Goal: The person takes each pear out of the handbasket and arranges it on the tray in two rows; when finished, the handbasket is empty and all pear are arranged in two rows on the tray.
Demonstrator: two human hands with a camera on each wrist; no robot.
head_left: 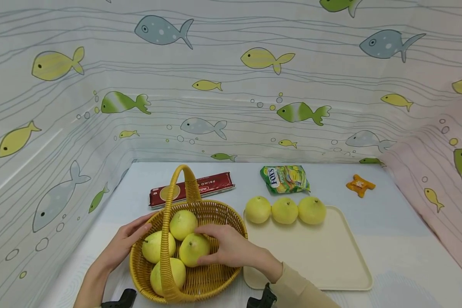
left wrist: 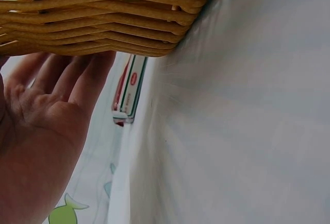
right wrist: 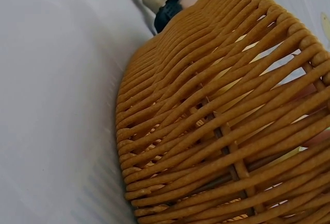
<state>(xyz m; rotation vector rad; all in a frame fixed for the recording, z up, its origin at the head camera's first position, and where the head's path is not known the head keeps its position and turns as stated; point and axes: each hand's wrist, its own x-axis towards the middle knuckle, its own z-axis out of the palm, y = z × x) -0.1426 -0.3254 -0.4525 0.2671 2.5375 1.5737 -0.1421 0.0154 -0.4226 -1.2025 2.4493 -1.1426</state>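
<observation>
A round wicker basket (head_left: pixel 205 286) with a tall arched handle holds several yellow-green pears (head_left: pixel 183 224). My right hand (head_left: pixel 231 246) reaches inside and grips one pear (head_left: pixel 193 249) between thumb and fingers. At the basket's left side, my left hand (head_left: pixel 125 239) holds the rim, its thumb near the top edge. In the left wrist view, the left hand's fingers lie against the outer weave. The right wrist view shows mostly the basket's outer wall (right wrist: pixel 216 131), which hides the right hand's grip. Three more pears (head_left: pixel 285 210) sit in a row on a cream tray (head_left: pixel 304 261).
Behind the basket lies a dark red biscuit packet (head_left: pixel 215 183). A green candy bag (head_left: pixel 286 179) is at the back, beyond the tray. Farther right rests a small orange wrapped item (head_left: pixel 360 185). Fish-patterned cloth walls (head_left: pixel 235 107) enclose the white table.
</observation>
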